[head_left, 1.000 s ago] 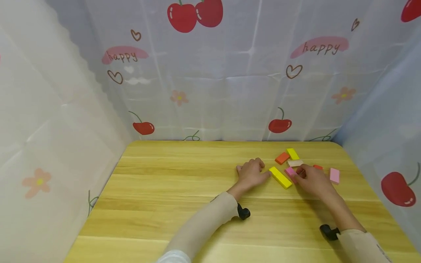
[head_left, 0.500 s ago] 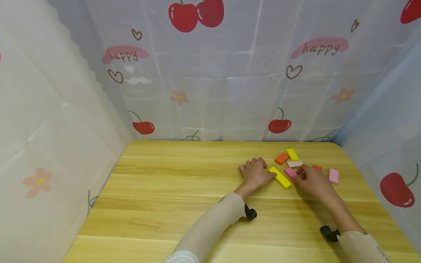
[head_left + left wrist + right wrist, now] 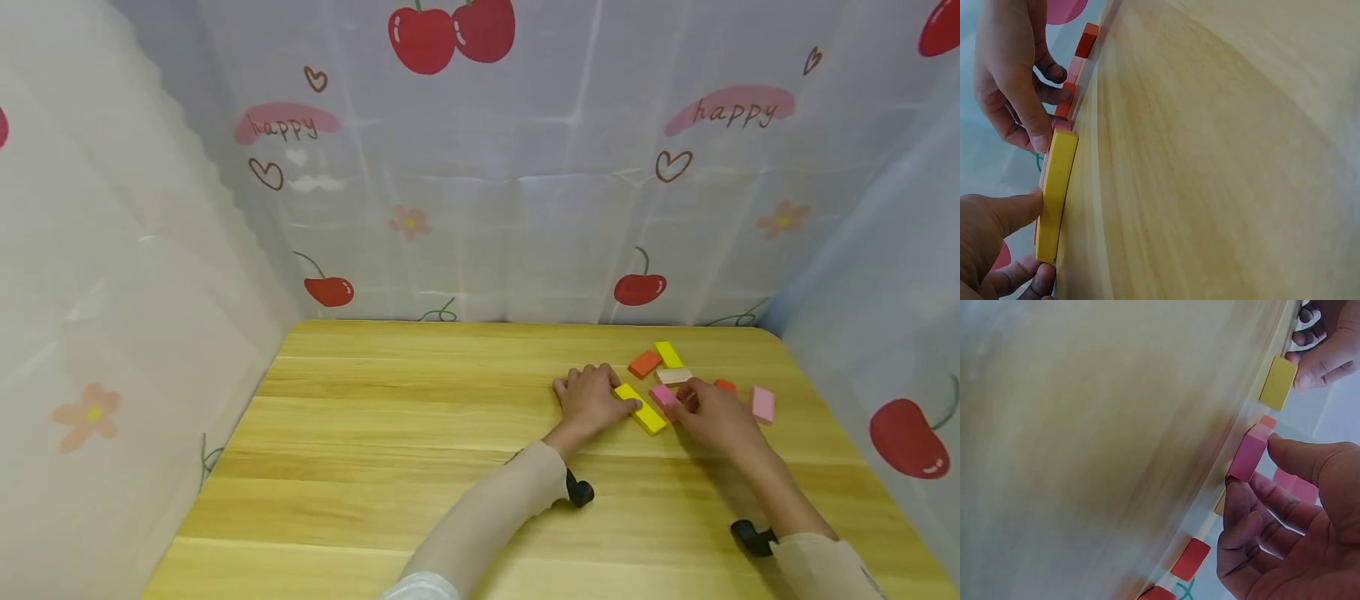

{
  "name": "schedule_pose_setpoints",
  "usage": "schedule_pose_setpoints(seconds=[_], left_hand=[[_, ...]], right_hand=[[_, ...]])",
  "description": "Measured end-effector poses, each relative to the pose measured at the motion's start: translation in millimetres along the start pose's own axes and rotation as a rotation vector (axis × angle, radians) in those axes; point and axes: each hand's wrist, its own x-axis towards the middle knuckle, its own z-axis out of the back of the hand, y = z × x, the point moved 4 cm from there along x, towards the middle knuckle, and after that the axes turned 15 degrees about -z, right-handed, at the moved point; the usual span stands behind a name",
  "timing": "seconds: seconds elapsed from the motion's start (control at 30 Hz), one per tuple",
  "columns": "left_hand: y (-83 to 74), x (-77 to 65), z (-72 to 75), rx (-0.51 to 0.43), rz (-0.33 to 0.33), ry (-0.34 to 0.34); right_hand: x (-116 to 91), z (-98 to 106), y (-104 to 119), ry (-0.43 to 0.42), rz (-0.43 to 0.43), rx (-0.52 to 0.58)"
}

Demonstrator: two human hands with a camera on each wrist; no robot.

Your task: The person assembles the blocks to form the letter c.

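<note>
A long yellow block (image 3: 647, 417) lies flat and slanted on the wooden table. My left hand (image 3: 588, 403) is at its left side, the thumb lying over the block and fingertips at its far end; in the left wrist view the fingers bend around that end of the yellow block (image 3: 1057, 194). Just right of it is a pink block (image 3: 663, 395). My right hand (image 3: 720, 418) pinches this pink block (image 3: 1250, 453) between thumb and fingers, and the block is close to the tabletop. The right hand partly covers it in the head view.
Behind the hands lie an orange block (image 3: 644, 363), a smaller yellow block (image 3: 669, 354) and a plain wood block (image 3: 674, 376). Right of the right hand are a red block (image 3: 725, 386) and a light pink block (image 3: 762, 404). A printed curtain (image 3: 510, 242) borders the table.
My left hand has moved right, and its thumb has come over the long yellow block. The right hand has stayed on the pink block; the other blocks have not visibly moved.
</note>
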Motion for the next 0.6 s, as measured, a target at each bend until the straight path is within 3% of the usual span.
schedule_pose_setpoints(seconds=[0.6], left_hand=[[2.2, 0.2, 13.0, -0.127, 0.058, 0.048]], right_hand=[[0, -2, 4, 0.006, 0.008, -0.008]])
